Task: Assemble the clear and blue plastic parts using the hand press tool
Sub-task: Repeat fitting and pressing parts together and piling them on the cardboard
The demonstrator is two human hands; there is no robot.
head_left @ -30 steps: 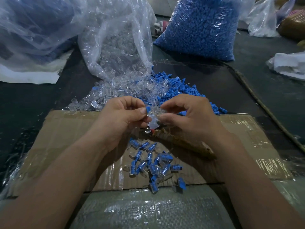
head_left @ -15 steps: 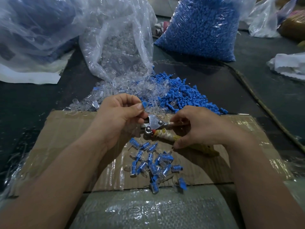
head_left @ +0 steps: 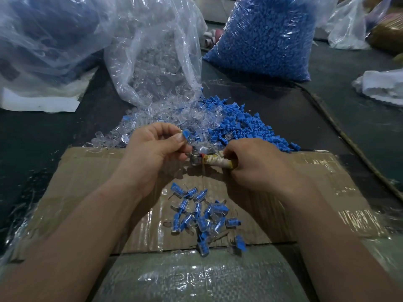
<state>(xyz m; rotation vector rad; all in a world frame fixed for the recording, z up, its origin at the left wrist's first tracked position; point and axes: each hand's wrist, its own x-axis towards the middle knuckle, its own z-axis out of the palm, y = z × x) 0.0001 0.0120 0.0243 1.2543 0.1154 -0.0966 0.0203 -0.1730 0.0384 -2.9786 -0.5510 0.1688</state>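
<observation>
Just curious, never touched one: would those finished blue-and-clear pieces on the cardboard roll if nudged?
Probably only briefly: the finished pieces have rounded bodies, but flat blue tabs stick out and should stop them. Small plastic, so likely light and easily scattered.

The right hand has quit the fingertip-to-fingertip huddle it shared 1 s ago w/ the left hand, the one pinching a blue part, & has moved back along the hand press tool. Its fingers, laid loosely over the wrapped handle 0.5 s ago, are now curled round it. The hands now sit apart, w/ the tool's metal head & a clear part showing between them.
</observation>
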